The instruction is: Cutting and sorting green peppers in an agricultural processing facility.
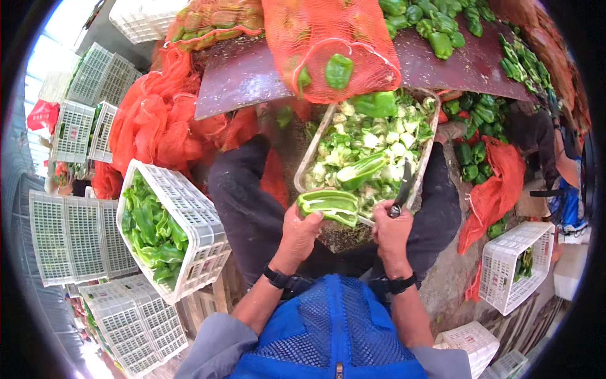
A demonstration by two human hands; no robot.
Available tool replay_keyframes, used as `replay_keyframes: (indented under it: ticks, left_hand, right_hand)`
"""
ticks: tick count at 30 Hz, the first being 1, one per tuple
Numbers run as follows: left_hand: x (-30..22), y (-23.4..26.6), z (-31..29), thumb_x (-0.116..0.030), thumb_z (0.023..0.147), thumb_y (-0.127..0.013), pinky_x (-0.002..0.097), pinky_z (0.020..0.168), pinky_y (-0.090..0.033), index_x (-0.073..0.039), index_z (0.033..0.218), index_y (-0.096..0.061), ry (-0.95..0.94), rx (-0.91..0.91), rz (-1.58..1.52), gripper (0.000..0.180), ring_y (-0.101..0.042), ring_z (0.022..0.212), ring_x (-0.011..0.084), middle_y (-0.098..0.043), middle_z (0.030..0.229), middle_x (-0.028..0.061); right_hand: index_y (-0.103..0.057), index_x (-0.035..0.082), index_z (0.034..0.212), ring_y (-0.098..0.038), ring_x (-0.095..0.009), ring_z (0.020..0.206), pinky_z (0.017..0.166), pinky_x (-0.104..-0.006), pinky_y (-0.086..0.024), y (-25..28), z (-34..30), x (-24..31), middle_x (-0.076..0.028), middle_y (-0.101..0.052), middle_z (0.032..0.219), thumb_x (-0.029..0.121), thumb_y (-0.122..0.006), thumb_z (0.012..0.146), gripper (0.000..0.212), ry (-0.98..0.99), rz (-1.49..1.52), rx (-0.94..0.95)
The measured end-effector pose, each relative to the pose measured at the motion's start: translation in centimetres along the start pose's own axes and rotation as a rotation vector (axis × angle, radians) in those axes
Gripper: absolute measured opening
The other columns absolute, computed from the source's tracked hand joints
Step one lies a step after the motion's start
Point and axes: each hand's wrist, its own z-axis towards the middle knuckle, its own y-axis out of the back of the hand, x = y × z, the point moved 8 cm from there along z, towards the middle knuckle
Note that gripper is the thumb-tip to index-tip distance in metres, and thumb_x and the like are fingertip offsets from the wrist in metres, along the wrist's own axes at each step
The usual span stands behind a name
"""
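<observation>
My left hand [298, 232] grips a halved green bell pepper [329, 205], its pale hollow inside turned up. Closed around the dark handle of a knife [404, 184], my right hand [392, 232] holds the blade pointing away from me. Both hands are over the near end of a white plastic tray [307, 161], which sits between my legs. Pale pepper cores and green scraps fill the tray. Another cut pepper piece [362, 170] lies on the scraps, and a green pepper [376, 104] rests at the tray's far end.
A white crate [208, 218] of green pepper pieces stands to my left. Beyond the tray, an orange mesh sack [328, 41] lies on a dark red board [243, 76] beside loose peppers [435, 28]. More mesh [154, 120] is heaped left; another crate [514, 268] stands right.
</observation>
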Motion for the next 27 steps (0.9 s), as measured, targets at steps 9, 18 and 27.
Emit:
replay_keyframes:
  ticks: [9,18,27]
  left_hand:
    - [-10.5,1.6,-4.7,0.0,0.086,-0.067,0.0313,0.106,-0.052,0.001,0.145,-0.057,-0.299,-0.14,0.504,0.059,-0.066,0.118,0.0139,-0.07,0.131,0.0082]
    - [-27.9,7.3,-14.0,0.001,0.08,-0.069,0.0373,0.104,-0.054,0.0,0.142,-0.059,-0.784,-0.62,1.479,0.063,-0.069,0.121,0.0271,-0.07,0.13,0.0196]
    - [-41.0,20.4,-16.2,0.0,0.076,-0.075,0.0486,0.12,-0.042,0.0,0.155,-0.045,-0.696,-1.023,2.266,0.084,-0.052,0.139,0.046,-0.056,0.149,0.0258]
  right_hand:
    - [-0.069,0.005,0.109,-0.068,-0.034,0.074,0.068,-0.0441,-0.052,-4.2,2.7,7.4,-0.018,-0.07,0.086,0.011,-0.078,0.093,0.02,0.716,-0.836,-0.093]
    - [-0.063,-0.003,0.102,-0.066,-0.05,0.086,0.073,-0.0582,-0.05,-9.7,6.7,3.3,-0.026,-0.069,0.085,0.036,-0.079,0.089,0.043,0.646,-1.255,0.192]
    - [-0.063,-0.004,0.107,-0.067,-0.051,0.081,0.074,-0.055,-0.053,-10.3,6.6,2.9,-0.029,-0.068,0.082,0.018,-0.085,0.075,0.045,0.519,-1.03,0.271]
